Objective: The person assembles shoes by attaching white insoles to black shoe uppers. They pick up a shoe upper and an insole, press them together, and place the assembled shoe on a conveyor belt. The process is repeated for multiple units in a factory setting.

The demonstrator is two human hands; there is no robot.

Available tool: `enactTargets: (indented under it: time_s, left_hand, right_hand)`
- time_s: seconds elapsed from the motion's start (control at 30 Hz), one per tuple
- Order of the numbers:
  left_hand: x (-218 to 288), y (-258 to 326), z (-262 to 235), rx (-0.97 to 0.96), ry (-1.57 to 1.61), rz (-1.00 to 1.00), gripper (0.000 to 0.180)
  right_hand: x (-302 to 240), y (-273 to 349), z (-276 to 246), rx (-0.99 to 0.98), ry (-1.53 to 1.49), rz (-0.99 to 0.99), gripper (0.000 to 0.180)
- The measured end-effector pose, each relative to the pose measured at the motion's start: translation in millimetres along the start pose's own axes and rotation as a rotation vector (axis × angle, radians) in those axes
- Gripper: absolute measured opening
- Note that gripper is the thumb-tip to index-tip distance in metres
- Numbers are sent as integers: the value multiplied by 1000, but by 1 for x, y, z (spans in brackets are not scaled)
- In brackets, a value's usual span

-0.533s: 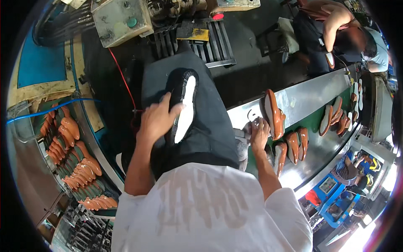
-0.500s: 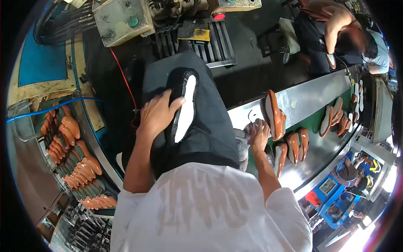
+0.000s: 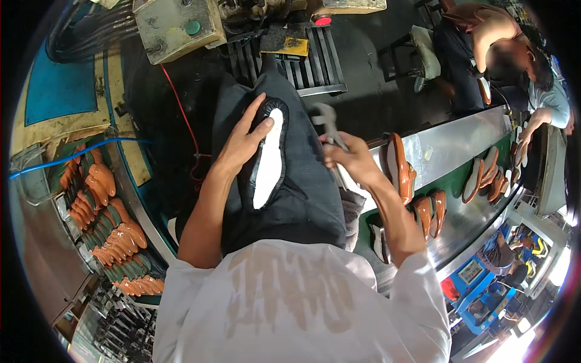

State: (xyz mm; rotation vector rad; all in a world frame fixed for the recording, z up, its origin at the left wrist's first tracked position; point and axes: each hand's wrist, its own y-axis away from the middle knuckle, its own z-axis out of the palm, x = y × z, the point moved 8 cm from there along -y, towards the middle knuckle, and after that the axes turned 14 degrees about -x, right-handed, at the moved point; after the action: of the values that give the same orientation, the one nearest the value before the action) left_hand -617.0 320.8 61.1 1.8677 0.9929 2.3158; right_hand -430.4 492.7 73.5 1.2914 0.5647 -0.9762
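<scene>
A black shoe [image 3: 268, 154] lies sole side up on my dark trousers, its white insole showing inside a gathered black edge. My left hand [image 3: 243, 142] grips its upper left side, thumb pressed on the edge of the white insole, fingers along the outside. To the right of the shoe, my right hand [image 3: 348, 154] is closed round the handles of grey metal pincers [image 3: 327, 120]. Their curved head points up and away, blurred by motion and clear of the shoe. My palm hides the ends of the handles.
A metal-edged bench [image 3: 445, 136] on the right carries several glossy brown shoes [image 3: 400, 169]. More brown shoe parts [image 3: 112, 218] stand in rows on a left rack. Ahead are a slatted metal stand [image 3: 327, 60] and a control box [image 3: 181, 27]. Two people work at the upper right.
My right hand has come up from the bench edge with the pincers and moved left, nearer the shoe. My left hand has shifted up along the shoe's edge.
</scene>
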Motion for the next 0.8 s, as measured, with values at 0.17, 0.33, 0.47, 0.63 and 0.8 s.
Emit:
enactTargets:
  time_s: [0.17,0.33,0.47,0.63,0.8]
  left_hand:
    - [-4,1,-2,108,-156,-3,61]
    - [-11,3,-1,90,-193,-24,67]
    - [-9,4,-2,57,-212,-26,70]
    - [-12,2,4,5,-279,75,71]
    - [-19,4,-6,67,-232,29,80]
  right_hand:
    - [-59,-42,34,-206,820,31,38]
    - [-52,-55,35,-283,815,171,32]
    - [-67,-55,40,-315,993,128,31]
    - [-63,-77,50,-245,943,-24,33]
    - [-54,-77,24,-166,547,89,36]
